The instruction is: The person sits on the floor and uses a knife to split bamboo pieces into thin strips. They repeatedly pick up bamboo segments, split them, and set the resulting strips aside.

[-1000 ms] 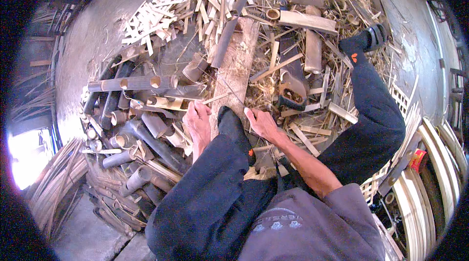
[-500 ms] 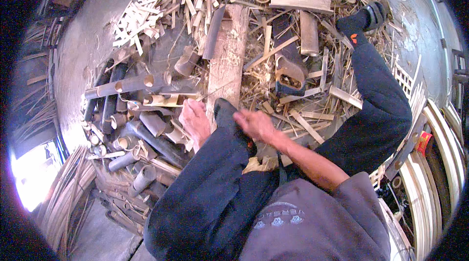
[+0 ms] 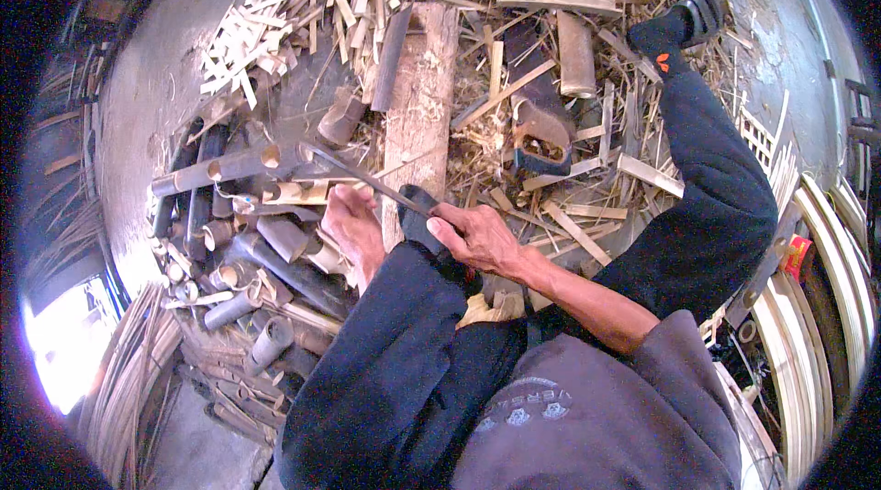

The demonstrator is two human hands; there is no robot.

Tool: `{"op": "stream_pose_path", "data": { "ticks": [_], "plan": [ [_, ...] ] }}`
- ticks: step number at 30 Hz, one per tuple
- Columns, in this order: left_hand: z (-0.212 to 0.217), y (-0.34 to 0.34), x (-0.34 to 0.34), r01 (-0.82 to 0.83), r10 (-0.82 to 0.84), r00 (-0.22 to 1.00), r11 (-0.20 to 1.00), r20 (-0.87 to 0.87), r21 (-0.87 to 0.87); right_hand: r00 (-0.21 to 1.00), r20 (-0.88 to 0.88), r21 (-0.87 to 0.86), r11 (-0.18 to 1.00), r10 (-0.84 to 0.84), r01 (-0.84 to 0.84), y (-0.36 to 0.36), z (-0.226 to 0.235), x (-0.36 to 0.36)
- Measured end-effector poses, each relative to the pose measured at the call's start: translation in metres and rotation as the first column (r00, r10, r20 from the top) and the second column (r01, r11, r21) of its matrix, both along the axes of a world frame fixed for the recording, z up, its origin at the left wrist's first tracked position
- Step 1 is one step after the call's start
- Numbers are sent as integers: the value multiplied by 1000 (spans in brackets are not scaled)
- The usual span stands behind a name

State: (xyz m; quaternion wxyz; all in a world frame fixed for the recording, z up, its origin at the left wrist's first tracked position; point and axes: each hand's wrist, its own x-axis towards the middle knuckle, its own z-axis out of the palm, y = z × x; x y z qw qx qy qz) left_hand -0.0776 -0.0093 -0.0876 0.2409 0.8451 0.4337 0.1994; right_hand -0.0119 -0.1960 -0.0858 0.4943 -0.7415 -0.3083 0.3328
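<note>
My right hand (image 3: 477,238) is wrapped round a long knife (image 3: 372,182). Its dark, narrow blade slants up and left over the toe of my dark shoe (image 3: 418,222), and the tip passes beyond my left hand. Just left of that shoe, my left hand (image 3: 353,226) is closed with its fingers curled; what lies inside them is hidden. A thin splinter (image 3: 411,165) shows above it, and I cannot tell whether the fingers hold it. Beside the left fingers lies a split bamboo piece (image 3: 294,194) with a pale inner face.
A worn wooden plank (image 3: 415,128) runs away from my foot. Cut bamboo tubes (image 3: 229,164) are heaped at left, pale strips (image 3: 248,45) farther back. Offcuts and shavings surround a handsaw-like dark-rimmed bamboo section (image 3: 543,146). Long bent slats (image 3: 789,352) stand at right.
The knife has come into clear view across the space between my hands. My right hand has turned over, showing its thumb. The left hand has shifted slightly left.
</note>
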Motion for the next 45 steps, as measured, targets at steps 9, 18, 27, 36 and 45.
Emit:
{"op": "stream_pose_path", "data": {
  "ticks": [9, 18, 27, 36, 45],
  "plan": [
    [8, 4, 20, 135, -137, 990, 990, 38, 50, 779, -588, -275, 960, -217, 59, -9, -78, 5],
    [4, 6, 18, 118, -117, 992, 992, 42, -36, 999, 19, -188, 981, -36, 39, -8, -52, -1],
    [10, 18, 20, 34, -26, 996, 995, -82, 97, 995, -4, -105, 990, -98, 97, 0, -22, 5],
    [6, 19, 14, 50, -52, 998, 998, -37, -34, 999, -21, -247, 969, -28, 22, -3, -49, -4],
    [4, 26, 13, 8, -8, 999, 1000, -54, -4, 998, -66, -275, 961, 15, -33, -1, -36, 7]
  ]
}}
